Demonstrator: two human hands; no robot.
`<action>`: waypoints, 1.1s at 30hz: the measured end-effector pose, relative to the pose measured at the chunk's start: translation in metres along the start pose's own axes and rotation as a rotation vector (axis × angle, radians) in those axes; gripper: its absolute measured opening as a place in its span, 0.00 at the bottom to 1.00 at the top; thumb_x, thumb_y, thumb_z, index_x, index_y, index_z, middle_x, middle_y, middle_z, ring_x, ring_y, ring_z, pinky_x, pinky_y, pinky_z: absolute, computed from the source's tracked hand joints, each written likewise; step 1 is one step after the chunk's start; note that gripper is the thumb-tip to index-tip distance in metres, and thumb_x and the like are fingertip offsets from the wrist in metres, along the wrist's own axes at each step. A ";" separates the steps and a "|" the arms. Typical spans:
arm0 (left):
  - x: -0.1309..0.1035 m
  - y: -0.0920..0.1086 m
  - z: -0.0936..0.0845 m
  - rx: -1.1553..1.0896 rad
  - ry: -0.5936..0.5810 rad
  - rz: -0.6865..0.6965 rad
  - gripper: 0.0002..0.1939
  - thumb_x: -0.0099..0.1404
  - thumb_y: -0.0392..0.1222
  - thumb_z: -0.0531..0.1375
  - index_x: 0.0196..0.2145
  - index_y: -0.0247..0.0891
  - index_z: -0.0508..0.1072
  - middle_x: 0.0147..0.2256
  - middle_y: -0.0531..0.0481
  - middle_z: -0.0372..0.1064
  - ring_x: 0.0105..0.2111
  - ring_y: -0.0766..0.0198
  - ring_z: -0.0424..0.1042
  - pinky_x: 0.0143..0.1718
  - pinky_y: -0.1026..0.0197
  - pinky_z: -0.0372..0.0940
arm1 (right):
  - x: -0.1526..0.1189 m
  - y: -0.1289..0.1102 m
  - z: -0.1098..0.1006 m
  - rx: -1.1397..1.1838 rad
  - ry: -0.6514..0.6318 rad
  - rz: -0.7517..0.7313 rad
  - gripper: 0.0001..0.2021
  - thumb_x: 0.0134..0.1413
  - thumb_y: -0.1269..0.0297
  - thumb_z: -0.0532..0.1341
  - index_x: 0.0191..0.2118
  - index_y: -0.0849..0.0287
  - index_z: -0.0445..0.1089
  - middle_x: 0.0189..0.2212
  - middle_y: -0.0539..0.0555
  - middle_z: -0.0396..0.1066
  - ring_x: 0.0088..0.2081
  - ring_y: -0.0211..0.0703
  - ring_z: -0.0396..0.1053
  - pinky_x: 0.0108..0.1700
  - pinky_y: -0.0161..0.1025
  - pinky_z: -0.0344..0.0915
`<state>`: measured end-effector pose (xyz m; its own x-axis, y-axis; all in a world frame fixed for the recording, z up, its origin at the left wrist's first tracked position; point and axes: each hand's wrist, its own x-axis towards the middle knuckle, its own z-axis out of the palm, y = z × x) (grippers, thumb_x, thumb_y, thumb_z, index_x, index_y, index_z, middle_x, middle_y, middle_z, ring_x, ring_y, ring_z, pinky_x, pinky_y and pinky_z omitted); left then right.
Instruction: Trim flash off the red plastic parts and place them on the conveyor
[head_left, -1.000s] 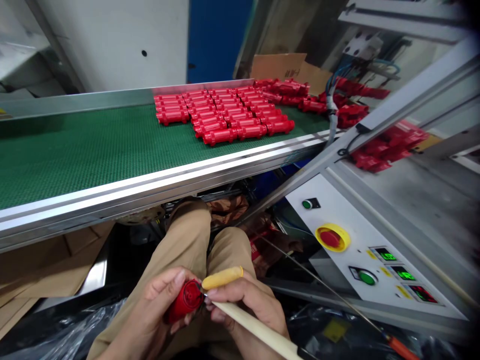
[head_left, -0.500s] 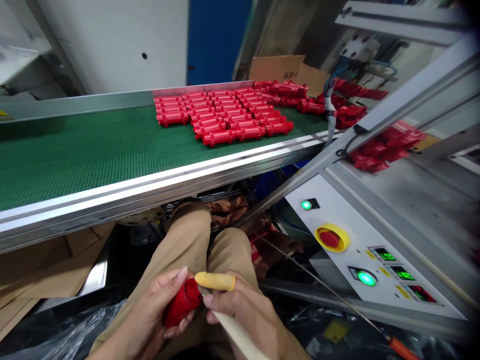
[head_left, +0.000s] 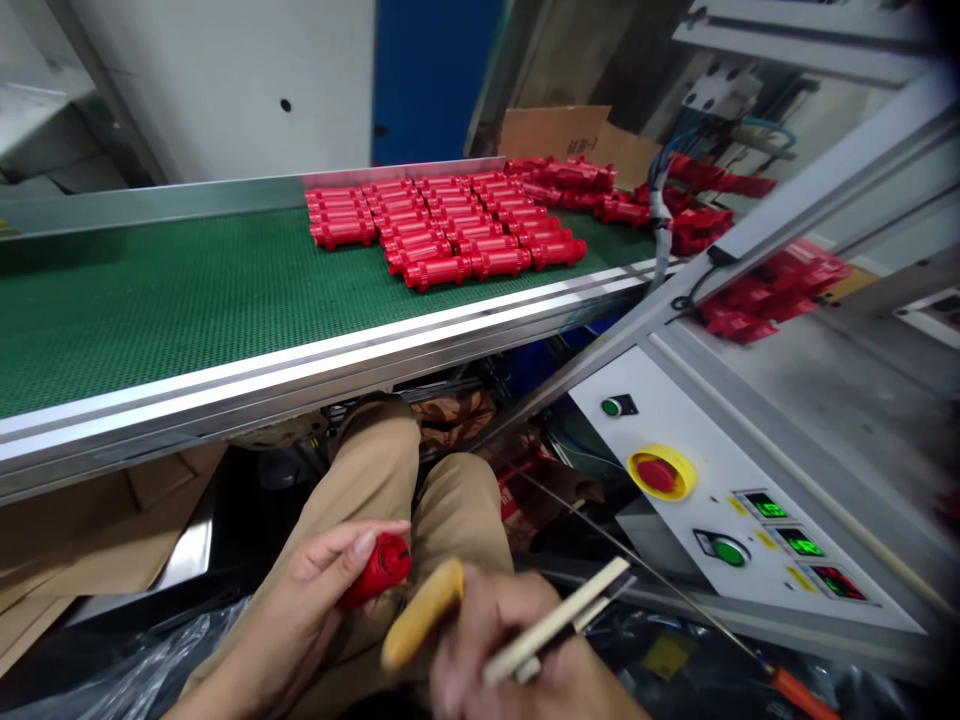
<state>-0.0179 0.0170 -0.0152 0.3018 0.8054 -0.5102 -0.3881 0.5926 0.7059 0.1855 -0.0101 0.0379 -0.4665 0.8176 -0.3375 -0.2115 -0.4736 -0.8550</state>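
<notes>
My left hand [head_left: 307, 590] is wrapped around a red cylindrical plastic part [head_left: 384, 566], its hollow round end facing up and to the right. At the lower middle, my right hand [head_left: 502, 640] is closed on a slim pale-handled tool [head_left: 559, 620] with a dark strip between its two light sides. Motion blurs this tool, so its exact kind is unclear. A yellow finger cot [head_left: 424, 615] covers one finger of the right hand. That hand is apart from the red part. Both hands are above my lap [head_left: 367, 480].
Rows of red plastic parts [head_left: 439, 272] lie on a green conveyor belt [head_left: 202, 290], with a looser heap at its right end. A control panel [head_left: 720, 510] with buttons and displays stands at right. An orange-handled rod [head_left: 802, 692] slants below it. Cardboard [head_left: 82, 540] lies at left.
My right hand has drawn away from the red part and turned, so the tool now points up and to the right. Two green panel lights have dimmed.
</notes>
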 end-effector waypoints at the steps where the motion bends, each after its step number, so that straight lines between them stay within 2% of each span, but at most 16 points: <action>1: 0.000 0.001 0.000 -0.008 0.006 0.015 0.21 0.62 0.56 0.70 0.46 0.40 0.86 0.37 0.45 0.82 0.37 0.61 0.73 0.37 0.66 0.66 | 0.002 0.002 -0.004 -0.061 0.092 0.033 0.24 0.52 0.40 0.72 0.32 0.59 0.73 0.20 0.48 0.72 0.19 0.32 0.68 0.21 0.27 0.63; 3: 0.000 0.001 -0.002 0.010 0.005 0.035 0.20 0.62 0.56 0.71 0.47 0.43 0.86 0.42 0.44 0.83 0.43 0.57 0.75 0.46 0.64 0.67 | 0.008 0.008 -0.008 -0.148 0.229 0.142 0.25 0.56 0.39 0.69 0.34 0.60 0.72 0.18 0.46 0.70 0.13 0.28 0.62 0.13 0.23 0.53; 4: 0.001 0.001 -0.003 0.043 -0.002 0.053 0.20 0.62 0.55 0.71 0.48 0.44 0.86 0.43 0.45 0.83 0.45 0.56 0.75 0.48 0.63 0.67 | 0.012 0.011 -0.009 -0.158 0.237 0.203 0.27 0.56 0.37 0.68 0.34 0.61 0.72 0.16 0.45 0.69 0.12 0.27 0.60 0.11 0.22 0.50; 7: 0.004 -0.001 -0.009 0.229 -0.055 0.185 0.16 0.63 0.53 0.70 0.47 0.48 0.86 0.44 0.46 0.81 0.46 0.55 0.76 0.49 0.62 0.67 | 0.023 0.018 -0.005 -0.137 0.139 0.324 0.31 0.52 0.34 0.69 0.33 0.64 0.75 0.14 0.45 0.68 0.11 0.28 0.62 0.09 0.21 0.51; 11: 0.007 -0.002 -0.016 0.401 -0.144 0.341 0.12 0.66 0.50 0.68 0.47 0.52 0.86 0.44 0.47 0.79 0.45 0.56 0.76 0.48 0.62 0.68 | 0.031 0.012 0.001 -0.031 0.096 0.391 0.28 0.47 0.39 0.73 0.27 0.65 0.75 0.15 0.49 0.73 0.11 0.29 0.64 0.08 0.21 0.55; 17: 0.007 -0.004 -0.018 0.355 -0.176 0.315 0.12 0.67 0.49 0.68 0.46 0.51 0.86 0.43 0.46 0.77 0.45 0.55 0.76 0.49 0.59 0.68 | 0.035 0.005 -0.005 0.103 0.011 0.495 0.21 0.46 0.48 0.71 0.25 0.67 0.76 0.15 0.51 0.73 0.07 0.29 0.61 0.06 0.24 0.56; 21: 0.006 -0.004 -0.016 0.357 -0.178 0.298 0.12 0.67 0.49 0.68 0.47 0.50 0.86 0.42 0.46 0.77 0.43 0.55 0.76 0.47 0.59 0.69 | 0.036 0.008 -0.008 0.045 0.013 0.503 0.25 0.46 0.43 0.72 0.24 0.65 0.74 0.15 0.51 0.72 0.08 0.29 0.60 0.06 0.24 0.55; 23: 0.007 -0.004 -0.016 0.371 -0.166 0.296 0.13 0.66 0.49 0.68 0.47 0.50 0.86 0.42 0.46 0.77 0.43 0.55 0.76 0.46 0.59 0.69 | 0.033 0.006 -0.010 -0.060 0.046 0.479 0.26 0.46 0.41 0.73 0.25 0.63 0.72 0.15 0.49 0.71 0.10 0.30 0.62 0.07 0.24 0.53; 25: 0.007 -0.003 -0.016 0.382 -0.140 0.293 0.12 0.66 0.49 0.68 0.47 0.50 0.86 0.43 0.47 0.76 0.43 0.56 0.76 0.46 0.59 0.68 | 0.028 0.002 -0.011 -0.226 0.138 0.390 0.22 0.50 0.44 0.72 0.28 0.61 0.72 0.17 0.47 0.71 0.12 0.31 0.63 0.10 0.25 0.53; 28: 0.006 -0.003 -0.016 0.392 -0.126 0.306 0.12 0.67 0.50 0.68 0.46 0.50 0.87 0.42 0.46 0.77 0.43 0.55 0.75 0.46 0.59 0.69 | 0.018 -0.009 -0.008 -0.594 0.255 0.070 0.10 0.60 0.56 0.68 0.38 0.58 0.79 0.25 0.49 0.74 0.23 0.35 0.70 0.25 0.31 0.63; 30: 0.005 -0.002 -0.015 0.397 -0.137 0.317 0.12 0.67 0.50 0.68 0.47 0.51 0.86 0.42 0.46 0.77 0.43 0.55 0.76 0.45 0.59 0.69 | 0.014 -0.014 -0.005 -0.796 0.249 -0.124 0.07 0.62 0.63 0.66 0.40 0.55 0.82 0.30 0.51 0.75 0.33 0.40 0.73 0.36 0.35 0.66; 33: 0.001 -0.001 -0.010 0.432 -0.153 0.334 0.14 0.67 0.48 0.67 0.50 0.52 0.85 0.41 0.46 0.78 0.42 0.55 0.77 0.44 0.59 0.69 | 0.014 -0.016 -0.001 -0.917 0.204 -0.217 0.06 0.62 0.68 0.64 0.37 0.56 0.81 0.32 0.51 0.75 0.36 0.41 0.73 0.41 0.36 0.65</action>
<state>-0.0261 0.0177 -0.0210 0.3588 0.9176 -0.1708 -0.1018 0.2204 0.9701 0.1833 0.0089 0.0466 -0.3196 0.9394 -0.1237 0.5180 0.0639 -0.8530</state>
